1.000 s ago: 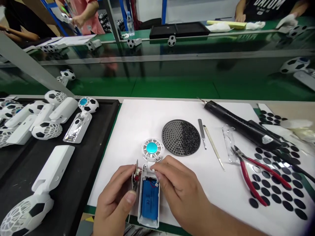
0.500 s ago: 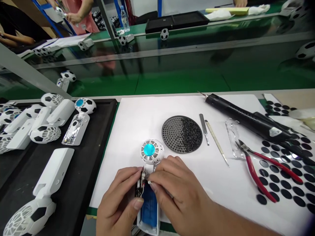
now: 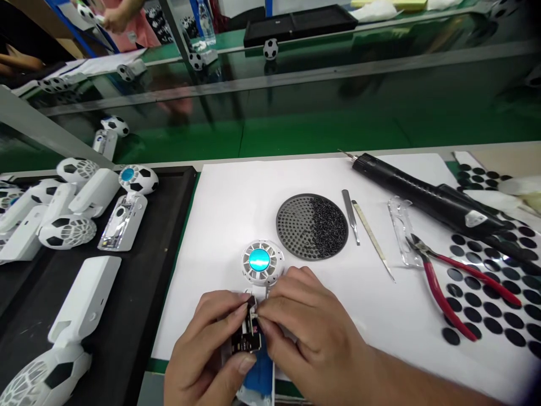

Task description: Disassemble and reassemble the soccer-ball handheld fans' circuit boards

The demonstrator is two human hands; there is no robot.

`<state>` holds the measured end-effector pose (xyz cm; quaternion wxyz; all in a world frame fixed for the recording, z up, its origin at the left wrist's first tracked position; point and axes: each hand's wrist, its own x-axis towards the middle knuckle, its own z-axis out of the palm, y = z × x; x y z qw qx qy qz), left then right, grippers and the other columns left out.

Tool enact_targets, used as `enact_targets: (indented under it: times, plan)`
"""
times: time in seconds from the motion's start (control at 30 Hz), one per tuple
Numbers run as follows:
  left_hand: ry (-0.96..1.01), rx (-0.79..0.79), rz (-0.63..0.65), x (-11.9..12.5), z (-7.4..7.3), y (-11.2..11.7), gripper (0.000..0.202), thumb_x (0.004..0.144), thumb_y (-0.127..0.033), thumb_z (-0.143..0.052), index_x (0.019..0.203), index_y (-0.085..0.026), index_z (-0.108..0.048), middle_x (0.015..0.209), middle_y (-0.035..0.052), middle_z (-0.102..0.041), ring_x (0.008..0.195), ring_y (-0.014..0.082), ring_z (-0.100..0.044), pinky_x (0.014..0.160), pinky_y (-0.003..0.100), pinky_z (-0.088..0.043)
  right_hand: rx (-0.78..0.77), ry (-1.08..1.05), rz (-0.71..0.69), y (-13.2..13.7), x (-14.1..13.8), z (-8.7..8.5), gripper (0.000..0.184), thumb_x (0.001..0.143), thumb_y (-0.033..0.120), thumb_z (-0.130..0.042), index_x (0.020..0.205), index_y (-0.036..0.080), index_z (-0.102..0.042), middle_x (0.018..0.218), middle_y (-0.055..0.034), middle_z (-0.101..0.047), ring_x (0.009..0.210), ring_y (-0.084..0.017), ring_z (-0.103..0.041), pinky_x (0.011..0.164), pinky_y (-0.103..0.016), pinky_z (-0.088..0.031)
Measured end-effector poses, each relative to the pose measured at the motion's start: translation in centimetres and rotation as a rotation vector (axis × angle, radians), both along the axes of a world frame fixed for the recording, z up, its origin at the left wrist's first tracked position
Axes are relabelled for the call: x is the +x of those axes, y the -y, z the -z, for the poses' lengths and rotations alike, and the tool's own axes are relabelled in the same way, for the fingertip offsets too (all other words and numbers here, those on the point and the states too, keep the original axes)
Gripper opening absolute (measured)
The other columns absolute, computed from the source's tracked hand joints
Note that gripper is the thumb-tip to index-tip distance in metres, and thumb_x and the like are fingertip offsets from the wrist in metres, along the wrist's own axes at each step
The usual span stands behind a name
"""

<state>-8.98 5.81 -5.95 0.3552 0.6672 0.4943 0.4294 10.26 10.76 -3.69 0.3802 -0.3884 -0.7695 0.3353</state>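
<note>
Left hand [image 3: 207,344], right hand [image 3: 310,332] grasp circuit board [image 3: 245,339] over blue battery [image 3: 258,375]; white fan [image 3: 262,262] long axis points toward person, between hands.

Your left hand [image 3: 207,338] and right hand [image 3: 310,332] pinch a small black circuit board [image 3: 247,339] between their fingers, over a blue battery [image 3: 258,375] in a white casing [image 3: 253,399]. Just beyond your fingers sits a white fan head [image 3: 259,260] with a teal centre. Farther off to their right lie a perforated black disc [image 3: 296,225], tweezers [image 3: 350,215] and red-handled pliers [image 3: 439,299].
</note>
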Motion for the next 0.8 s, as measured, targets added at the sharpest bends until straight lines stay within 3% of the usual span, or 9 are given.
enact_targets:
  times: [0.17, 0.4, 0.8]
  plan:
    - [0.020, 0.043, 0.004, 0.2, 0.1, 0.0, 0.044, 0.092, -0.019, -0.066, 0.135, -0.028, -0.063, 0.133, 0.0044, -0.061, 0.125, 0.0218, -0.054, 0.104, 0.029, -0.052, 0.020, 0.000, -0.031, -0.2, 0.2, 0.0, 0.023, 0.093, 0.004, -0.050, 0.077, 0.012, -0.064, 0.071, -0.0019, -0.055, 0.070, -0.016, -0.043, 0.068, -0.035, -0.031]
    - [-0.004, 0.048, -0.021, 0.2, 0.0, -0.2, 0.044, 0.089, -0.018, -0.067, 0.131, -0.030, -0.067, 0.128, 0.0092, -0.065, 0.119, 0.0297, -0.060, 0.098, 0.044, -0.056, 0.039, 0.074, -0.039, -0.3, 0.6, -0.2, 0.030, 0.098, 0.007, -0.044, 0.075, 0.014, -0.061, 0.072, -0.0020, -0.055, 0.070, -0.017, -0.043, 0.068, -0.036, -0.031]
    - [-0.082, 0.091, 0.031, 0.5, -0.2, -0.5, 0.043, 0.092, -0.017, -0.062, 0.132, -0.030, -0.065, 0.128, 0.0110, -0.065, 0.118, 0.0298, -0.061, 0.096, 0.045, -0.054, 0.123, 0.108, -0.120, -0.7, 1.3, 0.4, 0.027, 0.093, 0.003, -0.043, 0.072, 0.014, -0.054, 0.072, -0.0020, -0.055, 0.069, -0.016, -0.044, 0.069, -0.035, -0.034]
